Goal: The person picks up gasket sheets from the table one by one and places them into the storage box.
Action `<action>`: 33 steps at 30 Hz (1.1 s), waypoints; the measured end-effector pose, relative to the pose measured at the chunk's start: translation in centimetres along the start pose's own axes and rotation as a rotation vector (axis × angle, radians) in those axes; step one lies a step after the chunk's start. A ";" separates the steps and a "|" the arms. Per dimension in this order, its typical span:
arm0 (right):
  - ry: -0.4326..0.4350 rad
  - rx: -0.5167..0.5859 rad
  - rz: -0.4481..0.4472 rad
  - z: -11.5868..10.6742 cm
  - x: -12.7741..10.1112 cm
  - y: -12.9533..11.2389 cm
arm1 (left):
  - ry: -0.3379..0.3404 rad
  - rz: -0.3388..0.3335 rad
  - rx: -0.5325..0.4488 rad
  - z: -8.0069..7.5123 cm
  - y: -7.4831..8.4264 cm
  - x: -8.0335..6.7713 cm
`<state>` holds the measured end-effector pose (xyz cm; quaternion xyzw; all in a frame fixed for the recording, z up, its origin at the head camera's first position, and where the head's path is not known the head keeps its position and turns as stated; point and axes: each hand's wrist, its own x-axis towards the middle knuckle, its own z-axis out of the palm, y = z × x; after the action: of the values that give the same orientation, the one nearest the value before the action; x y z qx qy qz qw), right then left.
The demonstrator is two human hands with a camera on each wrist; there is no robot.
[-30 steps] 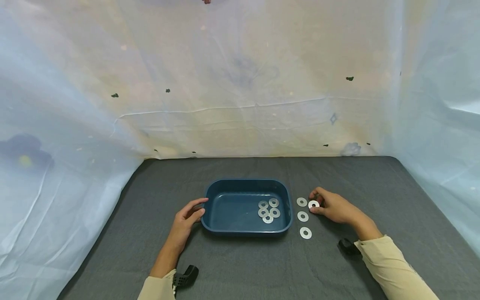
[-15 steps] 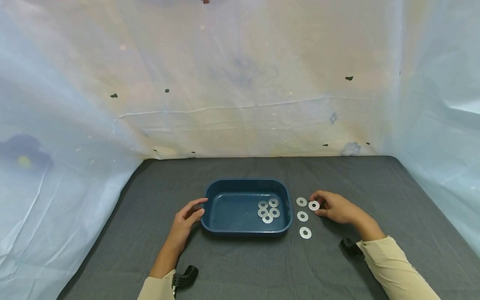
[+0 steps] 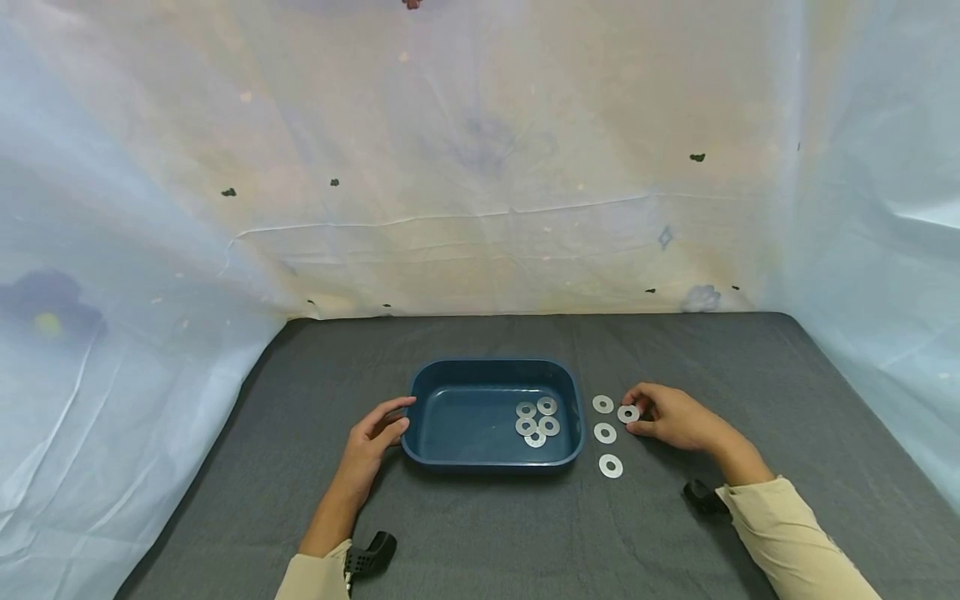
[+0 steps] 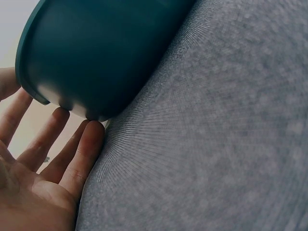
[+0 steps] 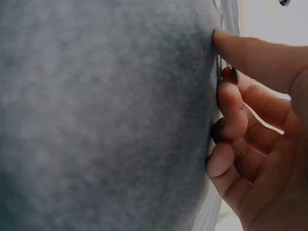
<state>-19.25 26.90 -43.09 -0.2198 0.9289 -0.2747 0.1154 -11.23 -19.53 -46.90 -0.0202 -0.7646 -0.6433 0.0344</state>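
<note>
My left hand (image 3: 367,442) is at the left end of a dark blue rectangular tray (image 3: 465,429). In the left wrist view its fingertips (image 4: 94,132) touch the tray's outer wall, the fingers fairly straight. Right of the tray, my right hand (image 3: 678,418) pinches a flat silver washer (image 3: 628,422) between thumb and forefinger, low over the cloth. In the right wrist view the other fingers (image 5: 230,122) are curled at the cloth, and the washer is mostly hidden. Several more washers (image 3: 519,428) lie grouped inside the tray, toward its right end.
Three loose washers, the nearest one (image 3: 611,475) in front, lie in a column between the tray and my right hand. A grey cloth (image 3: 495,533) covers the table. Pale patterned sheeting (image 3: 480,258) hangs behind and at both sides.
The right hand's fingers have shifted slightly on the washer, which has moved a tiny bit. Left hand and tray are unmoved.
</note>
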 end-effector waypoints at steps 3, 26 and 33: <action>0.016 0.019 0.005 0.1 0.0 0.1 | 0.001 0.000 0.005 0.1 0.0 0.0; 0.118 0.034 -0.021 -0.3 -0.2 -0.6 | 0.008 -0.007 0.015 0.1 0.1 -0.1; 0.126 0.044 -0.045 -0.6 -0.4 -1.4 | 0.007 -0.006 0.004 0.1 0.0 0.0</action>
<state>-18.64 26.36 -41.76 -0.2204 0.9229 -0.3107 0.0552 -11.21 -19.44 -46.88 -0.0157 -0.7657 -0.6420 0.0350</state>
